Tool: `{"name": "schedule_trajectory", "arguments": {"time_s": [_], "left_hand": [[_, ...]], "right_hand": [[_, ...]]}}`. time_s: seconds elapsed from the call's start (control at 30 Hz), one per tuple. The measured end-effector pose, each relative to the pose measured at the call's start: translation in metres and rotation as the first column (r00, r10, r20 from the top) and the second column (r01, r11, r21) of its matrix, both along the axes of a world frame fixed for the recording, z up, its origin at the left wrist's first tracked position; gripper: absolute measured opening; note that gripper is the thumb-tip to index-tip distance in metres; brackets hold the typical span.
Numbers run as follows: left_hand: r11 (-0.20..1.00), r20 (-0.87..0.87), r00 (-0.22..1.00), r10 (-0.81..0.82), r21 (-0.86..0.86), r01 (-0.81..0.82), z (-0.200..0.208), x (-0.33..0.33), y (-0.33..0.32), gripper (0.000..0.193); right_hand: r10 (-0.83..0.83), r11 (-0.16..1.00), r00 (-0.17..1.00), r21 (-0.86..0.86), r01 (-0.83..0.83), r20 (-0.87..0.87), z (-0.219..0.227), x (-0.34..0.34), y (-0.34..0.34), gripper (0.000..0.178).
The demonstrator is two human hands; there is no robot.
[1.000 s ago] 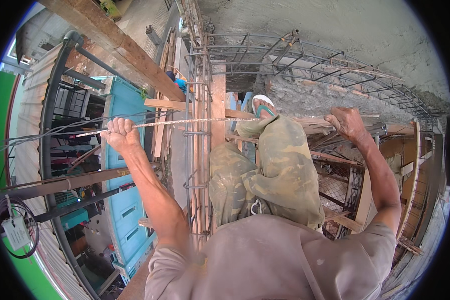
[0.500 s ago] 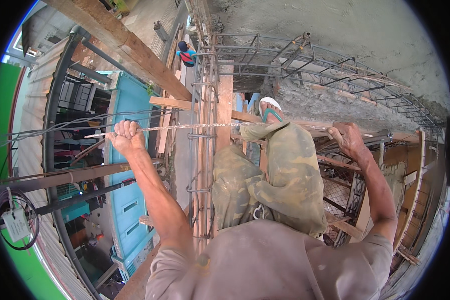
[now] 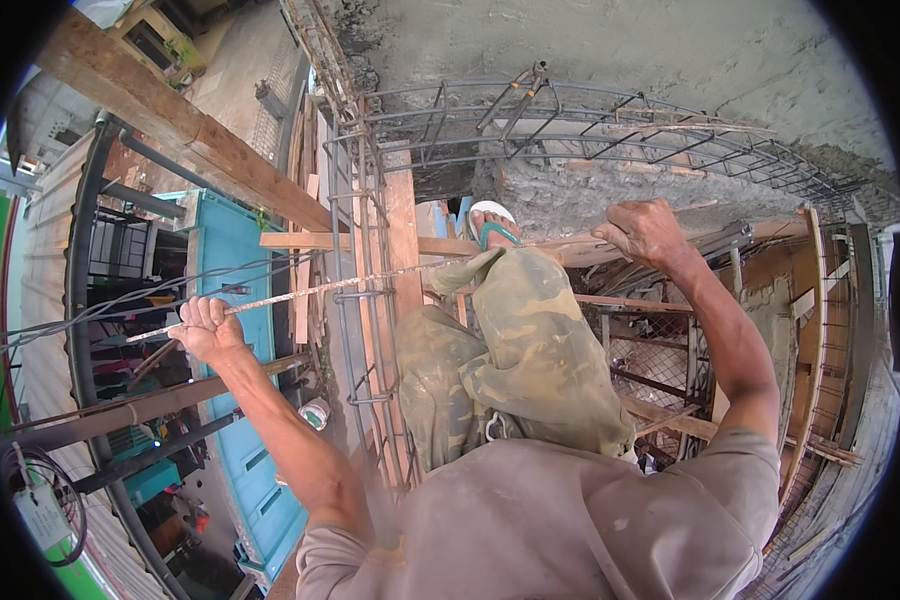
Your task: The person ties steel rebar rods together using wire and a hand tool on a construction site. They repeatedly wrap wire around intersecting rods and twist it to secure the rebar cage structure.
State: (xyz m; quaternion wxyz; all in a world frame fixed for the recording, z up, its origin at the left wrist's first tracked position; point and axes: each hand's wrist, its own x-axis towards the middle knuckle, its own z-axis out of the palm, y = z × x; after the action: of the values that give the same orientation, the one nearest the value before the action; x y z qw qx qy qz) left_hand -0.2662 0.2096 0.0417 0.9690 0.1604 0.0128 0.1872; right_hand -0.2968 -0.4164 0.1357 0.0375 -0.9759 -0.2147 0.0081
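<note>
- Head view, left hand (image 3: 208,328): fingers are curling tightly around a thin, pale, speckled rod (image 3: 300,294), whose short end is poking out past the fist.
- Head view, right hand (image 3: 650,232): fingers are folding into a closed fist, apparently around the rod's other end; the grip itself is partly hidden.
- Rod is slanting across the view between the hands, passing above a dark steel rebar cage (image 3: 355,295) and a reddish-brown wooden plank (image 3: 402,220), then near the knee of the green-brown camouflage trousers (image 3: 530,320).
- Dark twisted overhead cables (image 3: 90,317) are running close to the left fist in view; depth is hard to judge. If they are live and the rod is metal, a wide swing could be risking contact.
- A foot in a white-and-teal flip-flop (image 3: 493,228) is resting near the timber; a loose sole could be slipping if the person pulls hard.
- Ground is showing well below beside the turquoise panel (image 3: 220,230); a slackening grip could be dropping the rod there, or a sudden release could be upsetting balance.
</note>
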Motion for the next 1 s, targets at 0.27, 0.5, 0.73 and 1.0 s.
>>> {"name": "schedule_trajectory", "arguments": {"time_s": [0.27,0.5,0.73,1.0], "left_hand": [[0.995,-0.149,0.988,0.051,-0.075,-0.063,-0.016,-0.002,0.001,0.071],[0.994,-0.234,0.968,0.088,-0.045,-0.102,-0.016,-0.001,-0.001,0.069],[0.986,-0.285,0.953,0.108,-0.09,-0.138,-0.023,-0.006,-0.006,0.069],[0.981,-0.322,0.939,0.117,-0.113,-0.161,-0.037,-0.017,-0.005,0.07]], "right_hand": [[0.023,1.0,1.0,-0.02,-0.023,-0.012,-0.001,0.002,0.001,0.047],[-0.007,1.0,0.999,-0.012,0.006,-0.048,0.003,-0.003,0.01,0.046],[-0.009,1.0,0.999,0.006,0.01,-0.031,0.004,-0.005,0.011,0.046],[-0.027,0.999,0.999,0.02,0.028,-0.041,0.005,-0.006,0.015,0.046]]}}
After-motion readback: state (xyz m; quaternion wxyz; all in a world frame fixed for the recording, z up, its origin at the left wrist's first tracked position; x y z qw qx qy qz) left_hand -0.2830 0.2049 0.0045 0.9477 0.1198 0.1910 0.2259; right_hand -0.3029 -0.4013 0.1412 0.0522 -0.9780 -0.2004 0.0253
